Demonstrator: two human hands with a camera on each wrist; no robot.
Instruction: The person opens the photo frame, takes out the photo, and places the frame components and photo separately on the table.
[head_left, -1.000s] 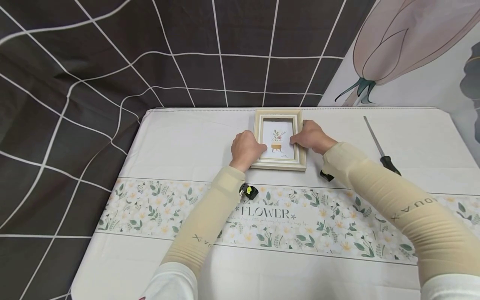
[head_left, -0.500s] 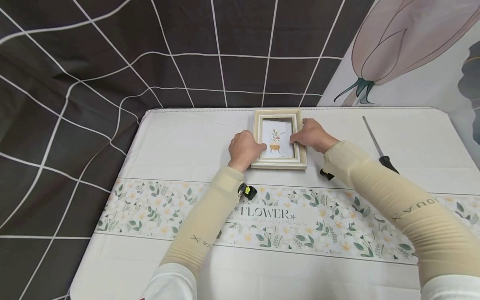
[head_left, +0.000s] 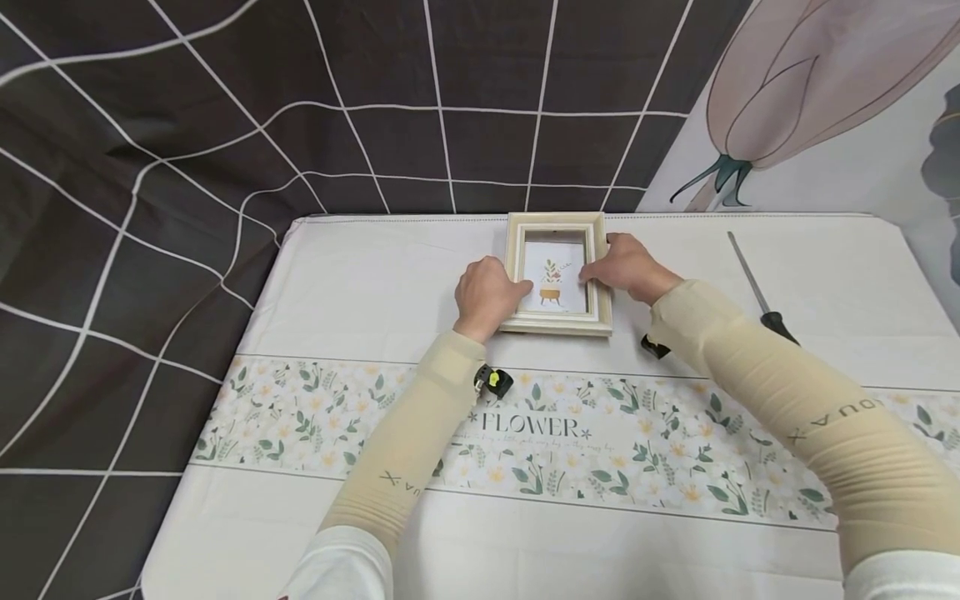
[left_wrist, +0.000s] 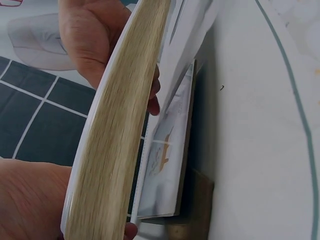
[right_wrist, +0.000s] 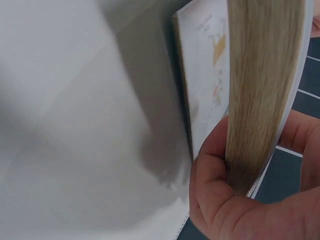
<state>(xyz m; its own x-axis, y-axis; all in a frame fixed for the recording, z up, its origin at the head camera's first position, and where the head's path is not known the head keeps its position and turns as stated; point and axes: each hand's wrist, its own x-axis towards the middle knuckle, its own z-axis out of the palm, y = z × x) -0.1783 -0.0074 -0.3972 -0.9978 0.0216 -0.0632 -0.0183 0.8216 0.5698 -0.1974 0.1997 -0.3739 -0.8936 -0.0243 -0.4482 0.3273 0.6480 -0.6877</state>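
Observation:
A cream wooden picture frame (head_left: 555, 323) is held up between both hands near the table's far edge. The left hand (head_left: 485, 296) grips its left side, thumb on the front and fingers beneath. Opposite it, the right hand (head_left: 630, 267) grips the right side, its fingers curled under the wood in the right wrist view. Below the frame, and apart from it, lies a backing board with a potted-plant picture (left_wrist: 167, 150). That picture (head_left: 551, 279) shows through the frame opening in the head view; whether glass sits in it I cannot tell.
A screwdriver with a black handle (head_left: 780, 327) lies on the white tablecloth (head_left: 360, 292) at the right. A floral band lettered FLOWER (head_left: 540, 425) crosses the cloth. Behind the table hangs a dark checked curtain (head_left: 390, 150).
Both hands have raised the frame slightly; its far edge now sits higher in the head view. The picture beneath has stayed put. The screwdriver has not moved.

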